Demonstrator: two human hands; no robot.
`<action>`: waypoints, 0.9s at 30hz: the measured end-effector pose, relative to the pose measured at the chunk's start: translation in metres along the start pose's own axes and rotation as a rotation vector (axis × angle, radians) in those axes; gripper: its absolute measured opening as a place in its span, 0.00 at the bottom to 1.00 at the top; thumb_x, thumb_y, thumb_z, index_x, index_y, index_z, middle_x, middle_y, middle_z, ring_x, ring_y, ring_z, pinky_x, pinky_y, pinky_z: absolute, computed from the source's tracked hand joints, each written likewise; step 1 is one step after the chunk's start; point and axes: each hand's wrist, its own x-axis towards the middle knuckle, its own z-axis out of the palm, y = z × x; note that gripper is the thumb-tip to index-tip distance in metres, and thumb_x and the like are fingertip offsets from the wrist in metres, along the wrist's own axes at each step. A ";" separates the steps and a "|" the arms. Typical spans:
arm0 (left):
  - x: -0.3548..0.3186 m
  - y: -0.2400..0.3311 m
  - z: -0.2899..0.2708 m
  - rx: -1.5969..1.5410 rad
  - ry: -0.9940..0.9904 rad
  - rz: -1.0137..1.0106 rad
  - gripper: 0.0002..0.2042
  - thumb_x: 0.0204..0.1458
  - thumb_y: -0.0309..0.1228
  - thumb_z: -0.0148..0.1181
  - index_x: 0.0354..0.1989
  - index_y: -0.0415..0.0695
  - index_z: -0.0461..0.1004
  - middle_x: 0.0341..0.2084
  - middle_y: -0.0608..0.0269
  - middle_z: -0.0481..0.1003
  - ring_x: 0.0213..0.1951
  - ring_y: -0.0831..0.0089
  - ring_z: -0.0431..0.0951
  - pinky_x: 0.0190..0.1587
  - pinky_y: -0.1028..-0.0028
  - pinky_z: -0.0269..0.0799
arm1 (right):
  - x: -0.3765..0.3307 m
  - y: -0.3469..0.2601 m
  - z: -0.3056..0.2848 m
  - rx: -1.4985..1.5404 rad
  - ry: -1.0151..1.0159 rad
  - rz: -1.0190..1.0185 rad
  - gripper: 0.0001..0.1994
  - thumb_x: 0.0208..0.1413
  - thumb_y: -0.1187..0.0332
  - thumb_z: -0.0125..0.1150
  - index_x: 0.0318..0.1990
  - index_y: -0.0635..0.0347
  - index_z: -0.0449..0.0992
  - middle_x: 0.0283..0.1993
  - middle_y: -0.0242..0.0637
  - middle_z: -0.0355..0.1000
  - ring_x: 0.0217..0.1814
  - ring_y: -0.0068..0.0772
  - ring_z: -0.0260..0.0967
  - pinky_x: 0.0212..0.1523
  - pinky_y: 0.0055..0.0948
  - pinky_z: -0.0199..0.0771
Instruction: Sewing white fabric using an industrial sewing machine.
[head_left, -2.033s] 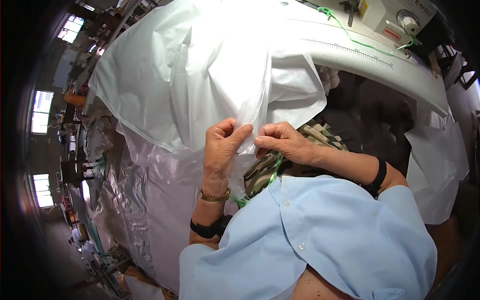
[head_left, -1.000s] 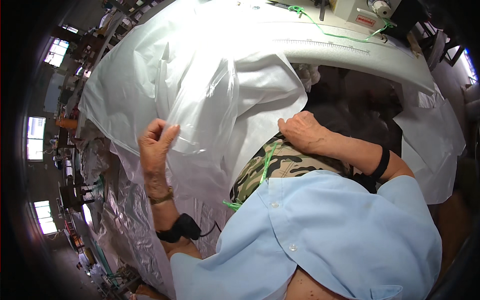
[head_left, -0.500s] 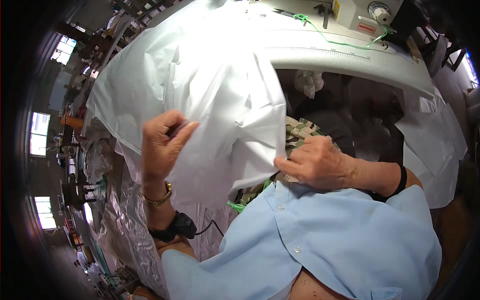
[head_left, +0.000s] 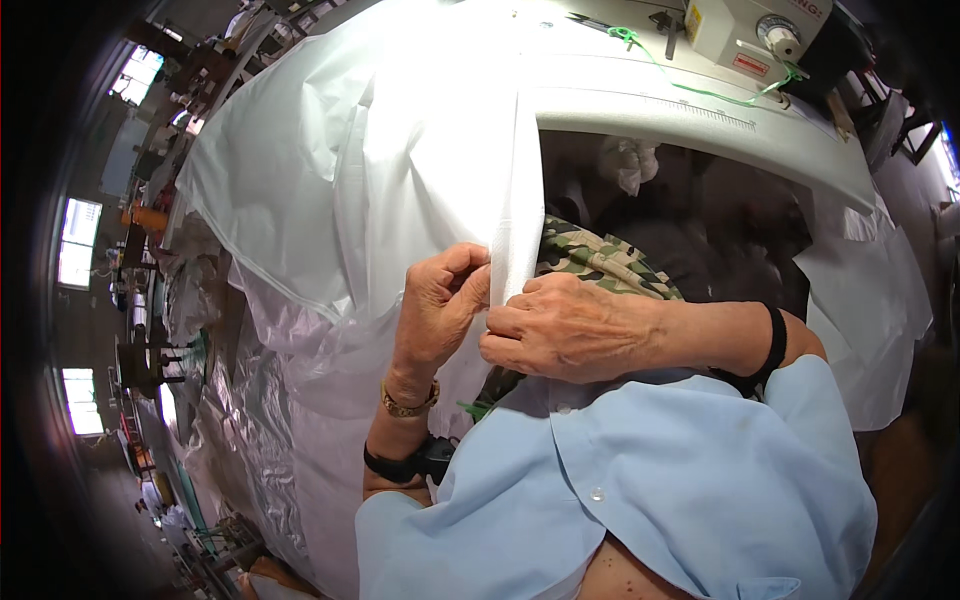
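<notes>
A large sheet of thin white material [head_left: 420, 170], cloth or plastic film, runs from the sewing machine table down over my lap. Along its right side a narrow strip looks folded over. My left hand [head_left: 440, 310] pinches this edge between thumb and fingers, with the wrist upright. Close beside it, my right hand [head_left: 565, 325] is closed on the same edge, just below the fold, its fingertips partly hidden. The two hands nearly touch in front of my shirt.
The white table [head_left: 690, 125] curves across the far side, with a printed ruler scale. On it stand a sewing machine [head_left: 755, 40] and a green cord [head_left: 700, 88]. More white sheets [head_left: 865, 310] hang at the right. Crumpled clear plastic [head_left: 255, 450] lies at the left.
My left hand has moved right and taken hold of the sheet's edge. The right hand has shifted left toward it. The sheet's right edge now hangs straighter, with a fold along it.
</notes>
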 end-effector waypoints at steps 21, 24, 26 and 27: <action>-0.006 0.029 -0.054 0.242 0.205 -0.082 0.04 0.60 0.22 0.55 0.37 0.34 0.75 0.27 0.72 0.74 0.29 0.87 0.68 0.32 0.84 0.65 | -0.018 0.061 0.026 0.240 0.472 0.279 0.18 0.59 0.68 0.56 0.56 0.63 0.69 0.43 0.36 0.71 0.41 0.33 0.70 0.45 0.29 0.72; 0.001 0.060 -0.078 0.440 0.244 0.047 0.05 0.60 0.21 0.53 0.38 0.34 0.75 0.27 0.72 0.74 0.29 0.87 0.68 0.31 0.83 0.64 | -0.014 0.091 0.061 0.236 0.663 0.786 0.32 0.58 0.58 0.60 0.64 0.69 0.57 0.60 0.55 0.61 0.61 0.53 0.61 0.62 0.43 0.63; 0.009 0.089 -0.090 0.771 0.222 0.182 0.05 0.60 0.21 0.53 0.39 0.34 0.75 0.26 0.67 0.75 0.27 0.82 0.70 0.30 0.79 0.64 | 0.011 0.117 0.091 0.250 0.563 0.848 0.41 0.56 0.54 0.61 0.67 0.73 0.49 0.65 0.61 0.55 0.67 0.57 0.54 0.67 0.44 0.57; 0.018 0.100 -0.093 0.780 0.215 0.208 0.05 0.60 0.21 0.53 0.39 0.34 0.75 0.26 0.67 0.75 0.27 0.82 0.70 0.30 0.79 0.64 | 0.038 0.131 0.084 0.522 0.556 0.735 0.40 0.56 0.52 0.61 0.66 0.75 0.52 0.66 0.62 0.55 0.67 0.59 0.54 0.66 0.45 0.58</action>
